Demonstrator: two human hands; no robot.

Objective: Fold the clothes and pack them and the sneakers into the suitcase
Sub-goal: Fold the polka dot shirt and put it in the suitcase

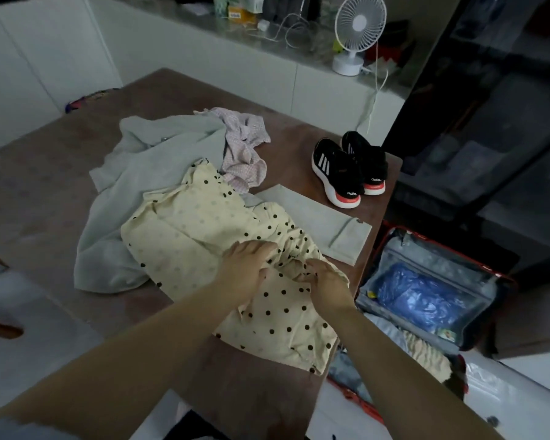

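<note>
A cream garment with black dots [204, 230] lies spread on the brown table [45, 173]. My left hand [245, 268] and my right hand [326, 285] both grip bunched folds of it near its middle. Under it lies a pale grey-green garment [146, 163], and a pink checked garment [245, 144] is crumpled behind. A folded pale piece [321, 223] lies to the right. Two black sneakers [350, 168] stand at the table's far right. The open suitcase [426, 290] sits on the floor to the right, with a blue plastic bag in its lid.
A white desk fan [358, 30] and cables stand on the counter behind the table. A dark cabinet [496, 122] rises at the right. A striped cloth [426, 354] lies in the suitcase's near half. White floor shows around the table.
</note>
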